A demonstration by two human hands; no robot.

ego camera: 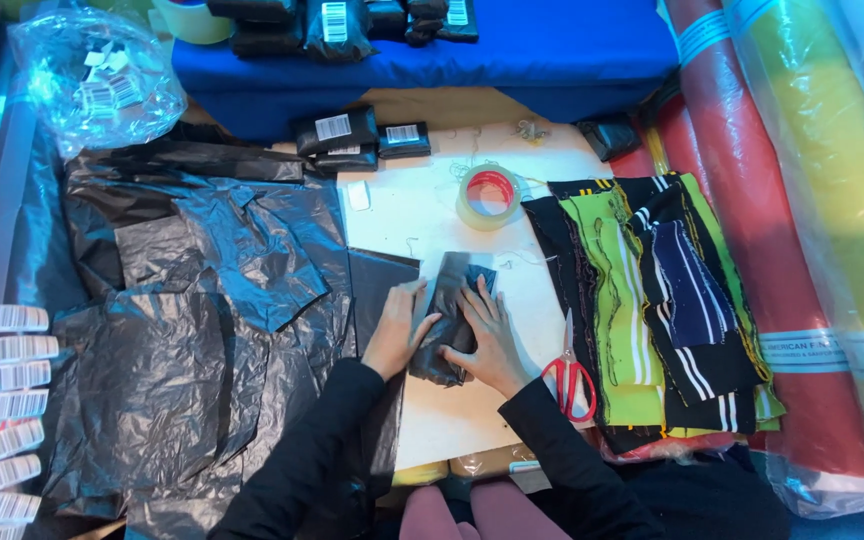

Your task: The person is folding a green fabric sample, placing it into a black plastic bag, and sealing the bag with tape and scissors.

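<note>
A small bundle wrapped in black plastic (450, 300) lies on a pale board (422, 215) in front of me. My left hand (395, 332) presses on its left side, thumb across the wrap. My right hand (490, 335) lies flat on its right side, fingers spread over the plastic. Both arms wear black sleeves. A flat sheet of black plastic (377, 275) lies under the left edge of the bundle.
Red-handled scissors (570, 380) lie right of my right hand. A tape roll (489, 197) sits beyond the bundle. Striped fabric pieces (652, 300) are stacked at right, black plastic bags (192, 320) spread at left, wrapped black packets (352, 135) behind, barcode labels (14, 400) far left.
</note>
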